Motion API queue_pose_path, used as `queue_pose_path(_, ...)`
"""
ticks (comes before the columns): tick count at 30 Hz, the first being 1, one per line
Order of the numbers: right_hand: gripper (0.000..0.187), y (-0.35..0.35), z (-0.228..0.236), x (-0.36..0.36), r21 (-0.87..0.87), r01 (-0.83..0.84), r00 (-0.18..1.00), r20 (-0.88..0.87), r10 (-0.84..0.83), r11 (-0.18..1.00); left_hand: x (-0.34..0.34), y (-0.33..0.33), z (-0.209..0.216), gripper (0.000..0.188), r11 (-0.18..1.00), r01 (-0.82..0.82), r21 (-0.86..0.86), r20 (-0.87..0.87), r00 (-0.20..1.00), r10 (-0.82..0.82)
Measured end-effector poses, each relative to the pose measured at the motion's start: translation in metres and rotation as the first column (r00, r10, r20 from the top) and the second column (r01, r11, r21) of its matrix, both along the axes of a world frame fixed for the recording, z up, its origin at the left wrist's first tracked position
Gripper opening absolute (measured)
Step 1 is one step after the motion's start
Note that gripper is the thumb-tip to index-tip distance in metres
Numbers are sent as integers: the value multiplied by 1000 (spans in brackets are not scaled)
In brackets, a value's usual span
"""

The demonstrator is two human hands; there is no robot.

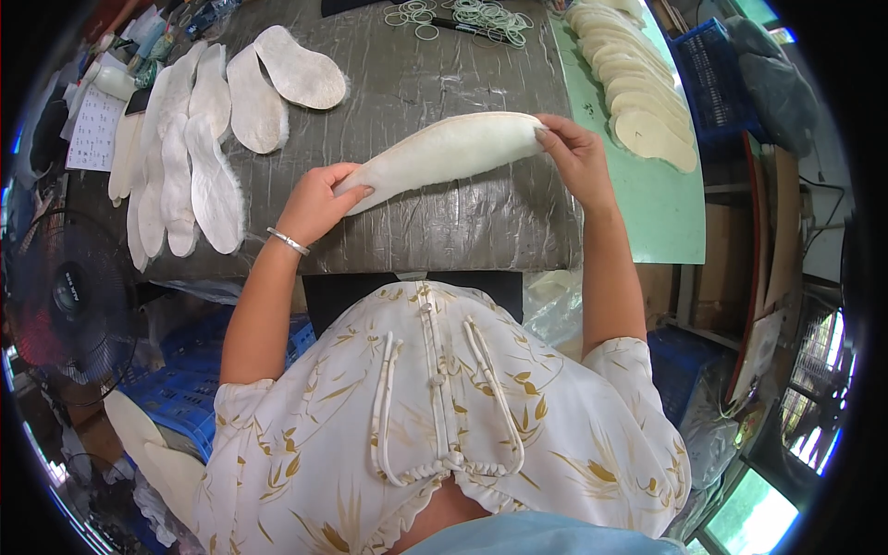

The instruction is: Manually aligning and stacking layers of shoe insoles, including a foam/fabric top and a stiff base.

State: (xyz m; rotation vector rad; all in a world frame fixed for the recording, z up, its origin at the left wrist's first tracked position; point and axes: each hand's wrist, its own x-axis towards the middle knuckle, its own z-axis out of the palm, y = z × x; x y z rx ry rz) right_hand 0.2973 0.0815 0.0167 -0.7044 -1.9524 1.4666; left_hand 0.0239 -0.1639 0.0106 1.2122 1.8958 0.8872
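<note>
From the head camera: both hands are holding one cream insole (442, 155) just above the grey tabletop (462, 222), the left hand (314, 205) gripping its near end, the right hand (575, 153) pinching its far tip. Silver-backed insoles (199, 166) are lying fanned at left, a cream stack (638, 102) is sitting on the green mat (666, 213) at right

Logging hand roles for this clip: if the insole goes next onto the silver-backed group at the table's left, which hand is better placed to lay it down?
Probably the left hand: it grips the insole at the end nearer the silver-backed insoles. The right hand pinches the far end, beside the cream stack.
</note>
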Motion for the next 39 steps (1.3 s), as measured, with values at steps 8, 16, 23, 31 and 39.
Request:
queue_pose_path(8,53,-9,-29,16,-650,-156,937,-337,-97,744,22,28,-6,24,997,-71,36,525,850,41)
queue_pose_path(16,80,-102,-21,-25,-572,37,923,-296,-248,819,111,55,-22,26,894,-80,441,-115,983,145)
queue_pose_path(23,46,-56,-8,29,-626,110,908,-253,-335,772,150,70,1,64,735,523,432,-483,822,-301)
queue_pose_path(31,32,104,15,211,-19,214,872,454,-182,977,112,41,-20,50,924,189,333,-223,968,-118)
queue_pose_path(39,48,235,-11,249,330,25,554,781,-288,944,109,37,-27,51,959,43,281,-191,981,12)
